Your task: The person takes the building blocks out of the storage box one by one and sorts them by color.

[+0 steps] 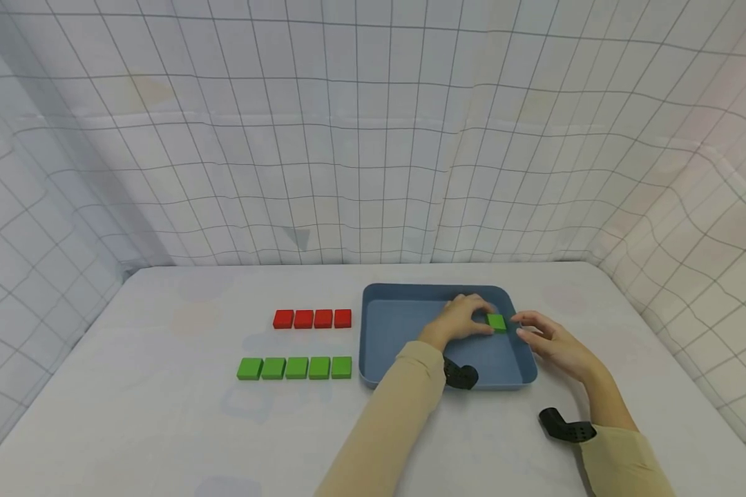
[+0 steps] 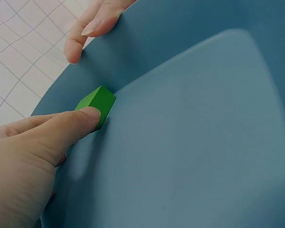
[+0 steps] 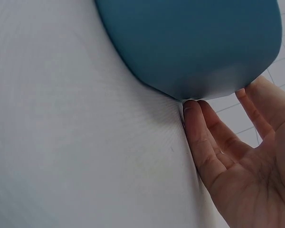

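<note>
A green block (image 1: 496, 323) is pinched by my left hand (image 1: 456, 322) inside the blue tray (image 1: 391, 338), close to the tray's right wall. In the left wrist view, the thumb lies on the near side of the block (image 2: 96, 100); the other fingertips are mostly hidden. Just outside the tray's right rim is my right hand (image 1: 556, 347), its fingers loosely bent and holding nothing. The right wrist view shows the fingertips of that hand (image 3: 247, 171) at the outer side of the tray (image 3: 194, 42); whether they touch it I cannot tell.
Left of the tray lies a row of several red blocks (image 1: 303, 319), with a row of several green blocks (image 1: 297, 368) nearer to me. All are on the white table (image 1: 161, 414). A white cloth with a dark grid (image 1: 373, 138) hangs behind and at both sides.
</note>
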Motion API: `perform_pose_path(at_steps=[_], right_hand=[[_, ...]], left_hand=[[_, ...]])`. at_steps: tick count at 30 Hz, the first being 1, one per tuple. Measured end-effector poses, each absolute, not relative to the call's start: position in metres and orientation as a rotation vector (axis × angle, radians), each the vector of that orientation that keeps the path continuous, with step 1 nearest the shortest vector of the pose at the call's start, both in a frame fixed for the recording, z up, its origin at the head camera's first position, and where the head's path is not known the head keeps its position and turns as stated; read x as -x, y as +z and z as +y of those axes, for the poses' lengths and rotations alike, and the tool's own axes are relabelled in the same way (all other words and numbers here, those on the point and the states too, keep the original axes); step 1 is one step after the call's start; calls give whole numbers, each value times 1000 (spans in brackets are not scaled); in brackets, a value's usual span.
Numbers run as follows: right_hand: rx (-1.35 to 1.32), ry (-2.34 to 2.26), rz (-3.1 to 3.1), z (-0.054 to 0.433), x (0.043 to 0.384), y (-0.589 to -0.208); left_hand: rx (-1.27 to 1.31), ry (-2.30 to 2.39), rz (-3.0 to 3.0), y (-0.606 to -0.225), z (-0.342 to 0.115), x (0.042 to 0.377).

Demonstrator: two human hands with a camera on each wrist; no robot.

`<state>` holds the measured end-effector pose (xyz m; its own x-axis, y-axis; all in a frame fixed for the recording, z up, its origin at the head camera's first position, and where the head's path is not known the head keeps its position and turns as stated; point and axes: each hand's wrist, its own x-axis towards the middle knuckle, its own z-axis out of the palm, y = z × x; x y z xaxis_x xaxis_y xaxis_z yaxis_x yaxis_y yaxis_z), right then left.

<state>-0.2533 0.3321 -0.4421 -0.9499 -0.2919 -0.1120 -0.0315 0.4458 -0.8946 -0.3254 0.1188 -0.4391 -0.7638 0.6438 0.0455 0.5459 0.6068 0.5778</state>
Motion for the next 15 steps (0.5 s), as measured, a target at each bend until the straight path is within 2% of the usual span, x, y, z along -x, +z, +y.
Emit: perform_pose_path(at_steps=[7,15], right_hand=[[296,-1501,2462,330,253,-439],[300,-1499,2454,330,251,-439]], left_hand=[[-973,968,2610,-448,119,336],[-972,1105,2509,-439,113,330]])
